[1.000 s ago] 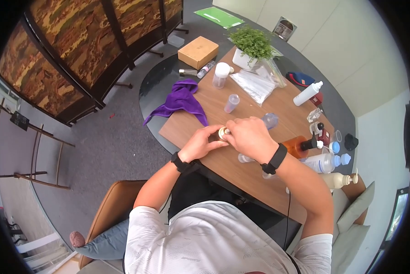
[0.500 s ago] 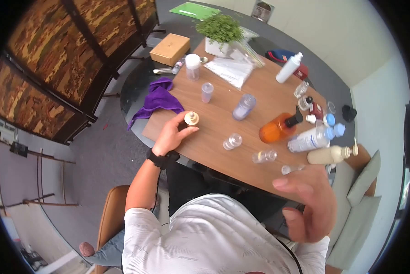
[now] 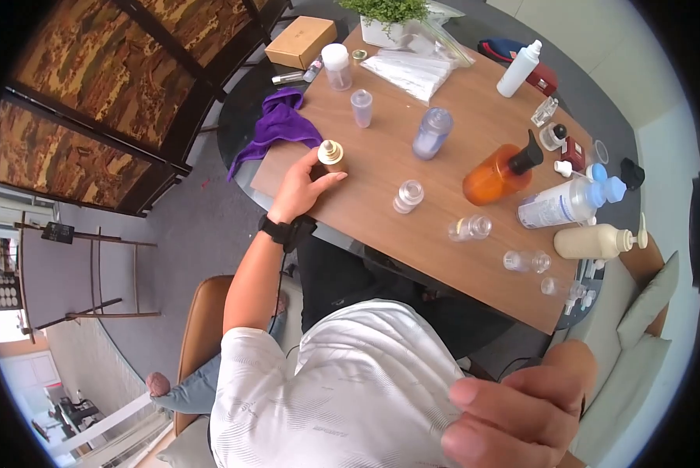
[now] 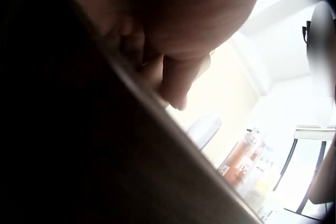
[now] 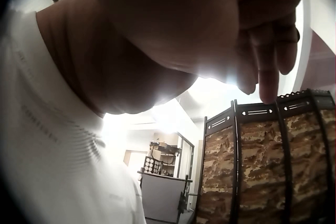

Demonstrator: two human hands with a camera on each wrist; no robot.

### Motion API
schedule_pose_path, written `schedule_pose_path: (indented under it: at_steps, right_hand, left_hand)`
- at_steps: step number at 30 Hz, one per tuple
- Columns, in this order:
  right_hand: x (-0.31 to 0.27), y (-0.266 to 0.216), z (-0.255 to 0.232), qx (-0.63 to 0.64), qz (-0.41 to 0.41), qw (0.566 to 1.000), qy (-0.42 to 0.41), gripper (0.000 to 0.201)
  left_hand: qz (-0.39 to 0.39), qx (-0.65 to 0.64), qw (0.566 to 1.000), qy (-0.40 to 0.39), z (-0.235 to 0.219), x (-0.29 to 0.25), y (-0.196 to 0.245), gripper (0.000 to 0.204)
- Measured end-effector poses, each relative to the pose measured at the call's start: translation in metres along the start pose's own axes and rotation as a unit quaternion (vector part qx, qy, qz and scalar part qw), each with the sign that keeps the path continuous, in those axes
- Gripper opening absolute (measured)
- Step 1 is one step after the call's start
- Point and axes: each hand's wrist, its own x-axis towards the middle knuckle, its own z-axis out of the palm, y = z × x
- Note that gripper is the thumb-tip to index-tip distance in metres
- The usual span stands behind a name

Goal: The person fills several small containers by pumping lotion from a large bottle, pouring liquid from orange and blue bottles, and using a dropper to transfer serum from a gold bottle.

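At the table's left edge, my left hand (image 3: 297, 187) has its thumb and fingers around a small bottle (image 3: 331, 154) with a gold and cream top, standing upright. In the left wrist view the same hand (image 4: 184, 19) is dark and the bottle is mostly hidden by its fingers. My right hand (image 3: 525, 409) is raised close to the head camera, off the table, its fingers loosely bent and holding nothing. The right wrist view shows that hand (image 5: 210, 29) with its fingers hanging down.
Beside the left hand lies a purple cloth (image 3: 276, 125). Clear containers, an orange pump bottle (image 3: 494, 175), a cream pump bottle (image 3: 592, 242) and a blue-capped bottle (image 3: 556, 204) stand or lie on the wooden table top (image 3: 381, 234). Plastic bags (image 3: 412, 70) lie at the back.
My right hand has left the bottle top and moved right and down toward my body. My left hand still grips the bottle. The head view has shifted.
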Motion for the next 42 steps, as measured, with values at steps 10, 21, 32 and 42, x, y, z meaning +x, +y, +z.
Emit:
schedule_pose_path:
  at_steps: [10, 21, 32, 42]
  right_hand:
    - [-0.037, 0.043, -0.045, 0.101, -0.015, 0.991, -0.085, 0.038]
    - [-0.039, 0.037, 0.016, 0.237, -0.005, 0.97, -0.061, 0.039]
    - [-0.031, 0.031, -0.002, -0.043, -0.081, 0.995, -0.033, 0.026]
    - [-0.036, 0.004, -0.026, -0.211, -0.118, 0.97, -0.007, 0.03]
  left_hand:
    - [0.039, 0.038, 0.998, 0.016, 0.001, 0.004, -0.011, 0.047]
    - [0.017, -0.018, 0.999, 0.038, 0.01, 0.002, -0.02, 0.037]
    - [-0.007, 0.104, 0.994, 0.011, 0.015, 0.01, 0.005, 0.041]
    - [0.11, 0.194, 0.974, -0.03, 0.043, 0.057, 0.016, 0.042]
